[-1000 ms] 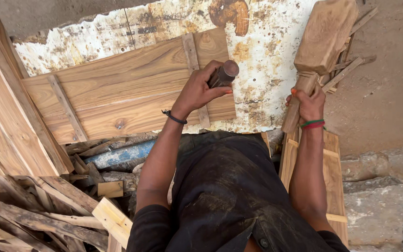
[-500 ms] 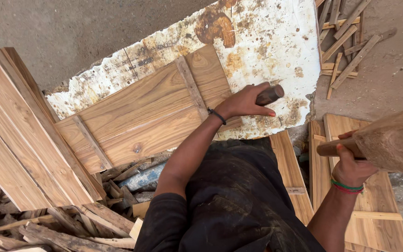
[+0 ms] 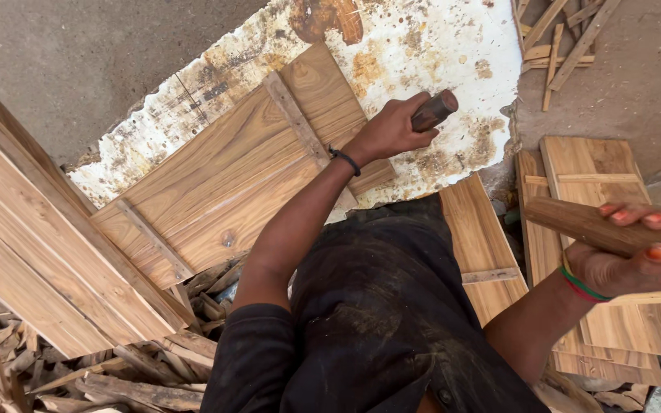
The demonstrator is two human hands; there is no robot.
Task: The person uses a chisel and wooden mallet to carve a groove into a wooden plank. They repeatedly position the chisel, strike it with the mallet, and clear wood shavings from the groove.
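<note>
My left hand (image 3: 389,130) grips a dark round tool handle (image 3: 434,109), a chisel by its look, held against the right edge of a wooden panel (image 3: 231,180) with two cross battens. That panel lies on a stained white sheet (image 3: 422,53). My right hand (image 3: 629,256) is raised at the right edge of view, closed around the thick handle of a wooden mallet (image 3: 587,226); the mallet's head is out of frame. A black band circles my left wrist, a red and green one my right.
Long planks (image 3: 40,245) lean at the left above a heap of wood scraps (image 3: 116,375). More battened panels (image 3: 606,306) lie at the right, beside a narrower one (image 3: 480,245). Thin offcuts (image 3: 560,38) lie on the grey floor at the top right.
My right hand has come down and rightward with the mallet, its head leaving the view. My left hand keeps the tool on the panel's edge. The camera has shifted.
</note>
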